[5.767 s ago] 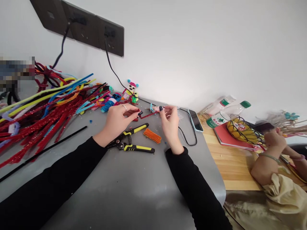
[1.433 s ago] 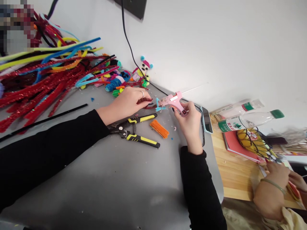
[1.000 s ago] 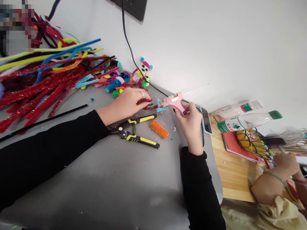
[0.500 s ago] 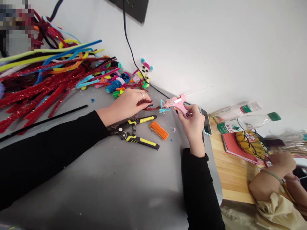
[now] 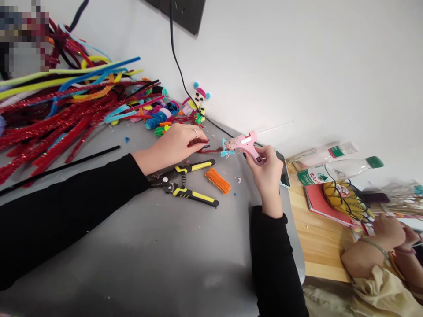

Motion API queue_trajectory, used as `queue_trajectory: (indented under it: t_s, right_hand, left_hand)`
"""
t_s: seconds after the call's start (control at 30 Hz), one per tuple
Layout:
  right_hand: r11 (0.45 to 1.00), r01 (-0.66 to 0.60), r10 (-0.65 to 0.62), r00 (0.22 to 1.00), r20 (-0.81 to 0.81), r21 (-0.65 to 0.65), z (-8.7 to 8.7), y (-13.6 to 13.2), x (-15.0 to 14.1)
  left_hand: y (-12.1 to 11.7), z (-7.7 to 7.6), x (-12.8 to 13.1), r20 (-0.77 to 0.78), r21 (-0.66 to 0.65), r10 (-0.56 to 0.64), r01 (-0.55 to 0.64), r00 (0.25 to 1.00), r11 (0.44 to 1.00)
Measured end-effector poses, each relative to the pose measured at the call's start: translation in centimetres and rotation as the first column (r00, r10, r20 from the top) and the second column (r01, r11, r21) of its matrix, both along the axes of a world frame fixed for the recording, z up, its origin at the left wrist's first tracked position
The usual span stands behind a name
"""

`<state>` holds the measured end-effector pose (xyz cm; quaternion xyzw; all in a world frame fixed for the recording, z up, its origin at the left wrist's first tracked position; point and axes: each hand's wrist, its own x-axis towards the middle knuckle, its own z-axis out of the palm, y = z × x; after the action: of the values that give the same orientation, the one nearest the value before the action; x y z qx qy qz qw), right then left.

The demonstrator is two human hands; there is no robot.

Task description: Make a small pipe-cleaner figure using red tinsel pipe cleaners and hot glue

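Observation:
My left hand [image 5: 180, 143] is closed in a pinch on one end of a short red pipe cleaner [image 5: 211, 151]. My right hand [image 5: 267, 178] is wrapped round the handle of a pink glue gun [image 5: 245, 141], its nozzle pointing left. A clear glue stick [image 5: 274, 127] sticks out of the back. The nozzle is at the far end of the red pipe cleaner, beside a light-blue wire-like piece [image 5: 227, 150]; contact is hard to make out. Wire strippers [image 5: 198, 197] with black and yellow handles lie below my left hand. Right of them is an orange pipe-cleaner bundle [image 5: 218, 180].
Many coloured pipe cleaners [image 5: 82, 105] are heaped at left. Small pipe-cleaner figures [image 5: 197, 99] stand by the wall. A black cable [image 5: 178, 66] runs down behind the glue gun. A phone [image 5: 283, 169], bottles [image 5: 330, 171] and a co-worker's arms [image 5: 366, 255] are at right.
Earliest, my right hand pinched near the red pipe cleaner; since then it has taken hold of the glue gun. Over the last second the gun has shifted slightly right, my left hand staying nearly still.

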<state>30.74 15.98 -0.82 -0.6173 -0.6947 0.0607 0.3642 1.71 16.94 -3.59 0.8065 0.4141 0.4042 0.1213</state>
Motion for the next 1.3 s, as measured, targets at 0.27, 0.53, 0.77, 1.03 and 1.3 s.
queue_trajectory:
  t_s: [0.27,0.53,0.77,1.03,1.3]
  right_hand:
    - [1.000,0.016,-0.016,1.000,-0.013,-0.006,0.2,0.0,0.2]
    - [1.000,0.008,-0.008,0.999,-0.031,0.005,0.0,0.0,0.5]
    - [1.000,0.009,-0.009,1.000,-0.030,0.014,-0.1,0.1,1.1]
    - [1.000,0.001,-0.001,0.999,-0.042,0.001,0.0,0.1,1.3]
    - [1.000,-0.006,0.006,1.000,-0.029,0.009,0.0,0.0,1.6]
  left_hand:
    - [0.1,-0.2,-0.1,0.016,0.003,-0.012,0.012,1.000,1.000]
    - [0.0,-0.2,-0.1,0.013,0.002,-0.009,0.009,1.000,1.000]
    - [0.0,-0.2,-0.1,0.029,-0.015,-0.021,0.021,0.999,1.000]
    - [-0.1,-0.1,-0.1,0.052,-0.006,-0.037,0.037,0.998,0.999]
    - [0.0,-0.3,-0.2,0.051,-0.012,-0.033,0.033,0.998,0.999]
